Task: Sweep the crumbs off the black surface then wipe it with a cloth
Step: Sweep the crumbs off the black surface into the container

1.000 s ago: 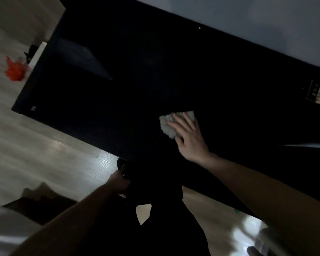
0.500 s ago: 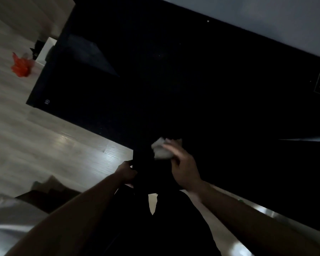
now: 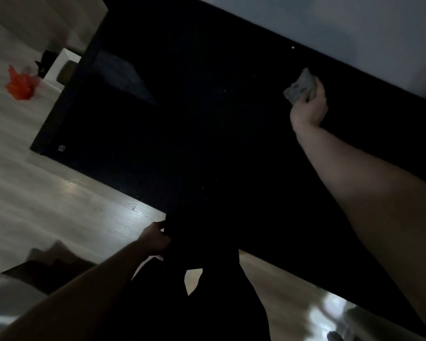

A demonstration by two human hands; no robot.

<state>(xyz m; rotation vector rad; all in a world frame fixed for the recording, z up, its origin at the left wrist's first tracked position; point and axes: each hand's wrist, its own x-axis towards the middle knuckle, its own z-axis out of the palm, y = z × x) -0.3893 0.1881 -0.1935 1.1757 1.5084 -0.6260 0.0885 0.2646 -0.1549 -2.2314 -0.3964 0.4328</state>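
Note:
The black surface (image 3: 207,119) fills the middle of the view, slanting from upper left to lower right. A few pale crumbs (image 3: 225,90) dot it. My right hand (image 3: 310,108) is stretched to the far edge near the wall, closed around a bunched grey-white cloth (image 3: 299,86) that rests on the surface. My left hand (image 3: 155,238) is at the near edge, gripping a black bag (image 3: 197,286) that hangs below the edge in front of me. The bag's inside is too dark to see.
Pale wooden floor (image 3: 47,205) lies left and below. An orange bag (image 3: 20,84) and a white box (image 3: 62,67) sit on the floor beyond the left end. A grey wall (image 3: 354,28) runs along the far edge.
My right hand carried the cloth from the near edge by the bag up to the far edge of the surface. The left hand kept its hold on the bag.

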